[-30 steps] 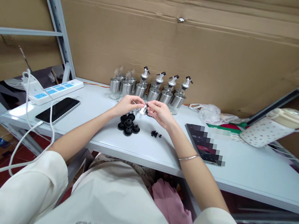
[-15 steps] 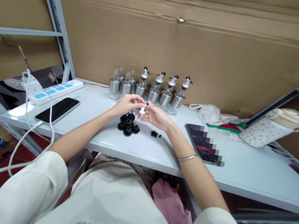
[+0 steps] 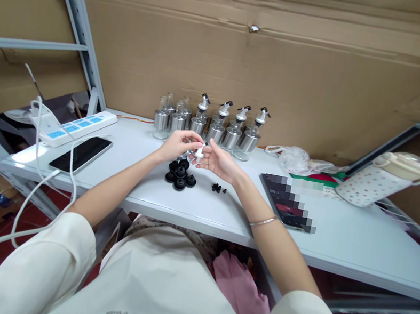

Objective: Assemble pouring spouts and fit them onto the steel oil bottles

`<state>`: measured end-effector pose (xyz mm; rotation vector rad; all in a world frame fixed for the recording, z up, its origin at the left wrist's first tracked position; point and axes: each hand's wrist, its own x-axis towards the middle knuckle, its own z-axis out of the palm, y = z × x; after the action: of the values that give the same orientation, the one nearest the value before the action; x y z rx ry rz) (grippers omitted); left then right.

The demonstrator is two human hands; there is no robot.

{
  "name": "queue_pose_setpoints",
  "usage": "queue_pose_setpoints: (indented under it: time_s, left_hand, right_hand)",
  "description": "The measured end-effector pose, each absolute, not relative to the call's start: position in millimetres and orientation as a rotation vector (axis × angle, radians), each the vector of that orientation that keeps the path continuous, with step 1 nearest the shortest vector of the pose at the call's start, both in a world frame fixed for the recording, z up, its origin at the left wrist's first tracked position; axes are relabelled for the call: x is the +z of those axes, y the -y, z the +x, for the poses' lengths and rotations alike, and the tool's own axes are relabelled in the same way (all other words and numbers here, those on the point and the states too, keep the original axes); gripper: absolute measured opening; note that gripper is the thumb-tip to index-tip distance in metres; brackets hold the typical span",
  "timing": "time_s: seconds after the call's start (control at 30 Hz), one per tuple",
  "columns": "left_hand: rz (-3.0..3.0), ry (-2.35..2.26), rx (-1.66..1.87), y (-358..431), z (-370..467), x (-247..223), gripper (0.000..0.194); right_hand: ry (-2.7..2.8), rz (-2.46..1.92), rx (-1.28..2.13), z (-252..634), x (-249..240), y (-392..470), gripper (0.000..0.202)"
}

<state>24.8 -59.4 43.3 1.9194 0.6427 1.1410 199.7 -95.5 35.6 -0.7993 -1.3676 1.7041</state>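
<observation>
Above the table's middle, my left hand (image 3: 178, 146) pinches a small white pourer spout (image 3: 200, 153). My right hand (image 3: 222, 163) meets it from the other side, palm partly up, its fingers closed around the spout and a dark bit at its top. Fingers hide part of this piece. Just below lies a cluster of round black stoppers (image 3: 180, 172). Several tiny black caps (image 3: 217, 187) are on the table beneath my right hand. Behind my hands stand glass bottles with metal sleeves (image 3: 231, 138); some carry a white-and-black pourer (image 3: 243, 112), while those at the left are uncapped.
A power strip (image 3: 79, 128) and a phone with a cable (image 3: 82, 154) lie at the left. Toward the right are another phone (image 3: 281, 202), a clear plastic bag (image 3: 294, 160) and a dotted white flask (image 3: 382, 182). Cardboard (image 3: 249, 72) walls the back.
My right fingers have shifted slightly around the spout, and the dark bit at its top shows less. Bottles, stoppers and caps have stayed put.
</observation>
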Motion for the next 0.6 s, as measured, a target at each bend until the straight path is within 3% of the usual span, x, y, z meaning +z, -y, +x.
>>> queue_pose_setpoints:
  time_s: [0.13, 0.4, 0.6]
  left_hand:
    - [1.943, -0.637, 1.158, 58.9, 24.3, 42.9, 0.03]
    - [2.153, -0.749, 1.209, 52.4, 17.0, 47.4, 0.025]
    - [2.329, -0.79, 0.755, 40.1, -4.6, 48.5, 0.021]
  right_hand:
    - [1.416, -0.829, 1.649, 201.4, 37.3, 97.2, 0.022]
    - [1.366, -0.886, 1.603, 202.7, 37.0, 95.9, 0.011]
    - [1.319, -0.902, 1.504, 204.2, 40.1, 94.7, 0.01]
